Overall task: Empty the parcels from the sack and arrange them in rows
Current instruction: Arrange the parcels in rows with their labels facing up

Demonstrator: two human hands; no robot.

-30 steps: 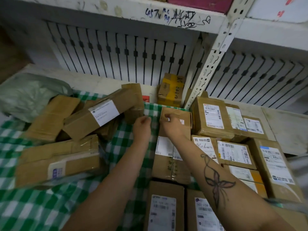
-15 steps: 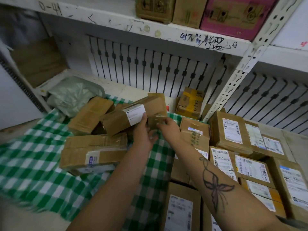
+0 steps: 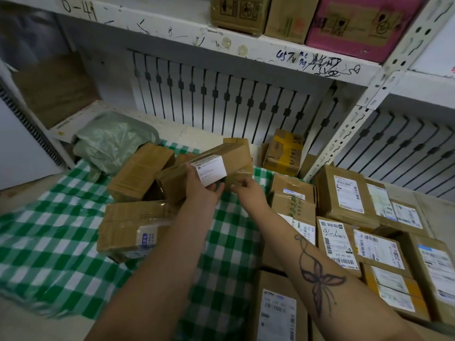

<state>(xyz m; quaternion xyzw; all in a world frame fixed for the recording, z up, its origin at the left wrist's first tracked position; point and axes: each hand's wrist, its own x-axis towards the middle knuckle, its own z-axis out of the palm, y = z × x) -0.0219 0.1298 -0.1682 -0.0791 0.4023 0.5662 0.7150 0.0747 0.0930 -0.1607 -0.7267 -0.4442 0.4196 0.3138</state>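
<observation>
Parcels remain unsorted. A loose pile (image 3: 140, 173) of several cartons lies on the checked sack (image 3: 49, 242), left of the rows (image 3: 349, 200) already laid label-up on the right.

Change noted: a second ago my left hand (image 3: 202, 193) and right hand (image 3: 250, 193) were both at the small box (image 3: 293, 190) at the far end of the nearest row. That box now sits unattended in line, and both hands have crossed to the pile.

The left hand grips the labelled parcel (image 3: 221, 161), the long carton lying topmost and tilted across the others, with fingers curled round its near edge beside the white label. The right hand is at the same carton's taped right end, fingertips touching it; I cannot tell whether it has a hold.

Finding: one placement looks complete and the next pick has begun. The carton is not visibly clear of the pile. The cartons beneath it, and a grey-green plastic bag (image 3: 113, 141) behind, are outstanding.

Risk, in my judgement: pulling the top carton may shift those it leans on.
</observation>
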